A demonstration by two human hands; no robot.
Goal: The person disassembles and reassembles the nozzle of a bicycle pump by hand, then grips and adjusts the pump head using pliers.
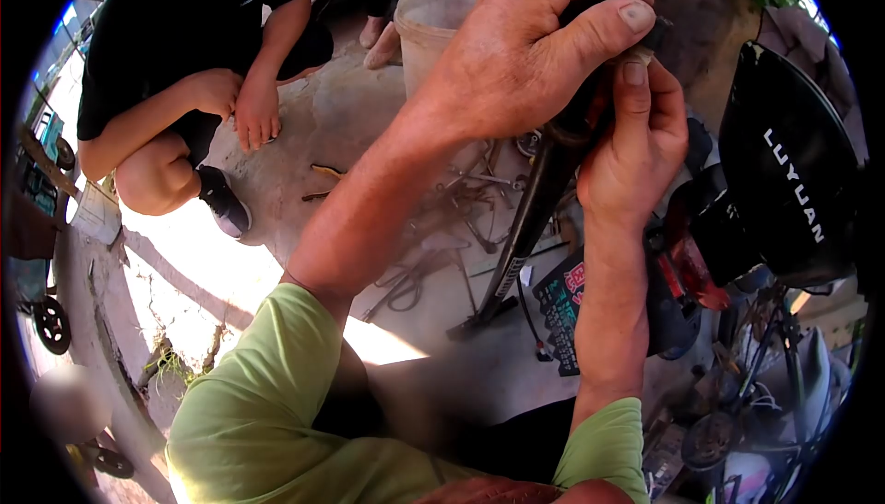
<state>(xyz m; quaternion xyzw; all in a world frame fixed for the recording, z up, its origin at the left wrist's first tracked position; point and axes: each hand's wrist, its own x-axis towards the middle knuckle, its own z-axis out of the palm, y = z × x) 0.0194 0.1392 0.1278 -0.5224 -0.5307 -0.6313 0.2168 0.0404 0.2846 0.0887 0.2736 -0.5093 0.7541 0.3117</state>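
My left hand (530, 57) is closed over the dark upper end of a black tube, its thumb stretched along the top. That end is largely hidden behind my fingers. The black tube (527, 228) slants down toward the ground and carries pale lettering near its lower part. Just below my left thumb, my right hand (636, 149) has its thumb and fingers pinched together at a small pale piece (639, 55), too small to identify. The two hands nearly touch beside the tube's upper end.
A person (198, 71) squats at the left. Behind my left hand stands a whitish bucket (426, 29). Several metal tools (479, 218) lie on the concrete. A black part lettered LUYUAN (784, 163) rises at the right, above cluttered parts. A dark printed sheet (558, 315) lies beside my right forearm.
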